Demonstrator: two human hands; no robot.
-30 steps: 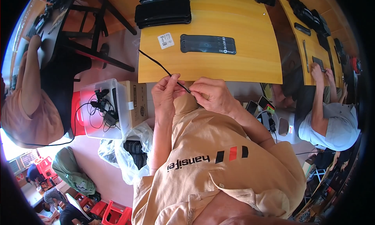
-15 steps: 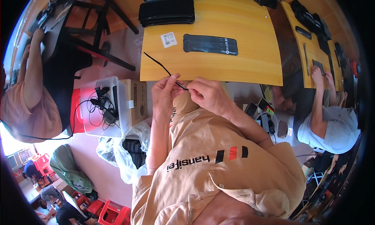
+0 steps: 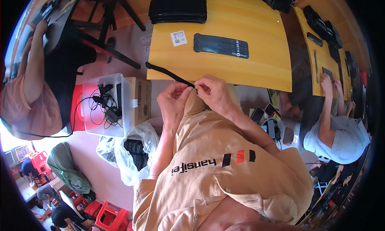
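Note:
A narrow black strap (image 3: 169,73) with a rounded far end stretches up and left from my fingers, over the near edge of the table. My left hand (image 3: 175,99) pinches it close to its near end. My right hand (image 3: 213,92) is closed in a pinch at that same end, its fingertips almost touching the left ones. What lies right between the fingertips is mostly hidden. Beyond my hands, a flat dark bundle of straps (image 3: 220,45) with pale marks lies on the yellow wooden table (image 3: 256,70). A white printed label (image 3: 179,38) is to its left.
Stacked black straps (image 3: 177,9) stand at the table's far left. On my left are a clear plastic bin (image 3: 105,126) of cables, a cardboard box (image 3: 142,100) and a clear plastic bag (image 3: 114,152). Co-workers sit on both sides; one handles something at the right table (image 3: 317,80).
The strap has turned so its broad side shows more. My right hand has shifted slightly and both hands have drawn closer together. The view has shifted a little.

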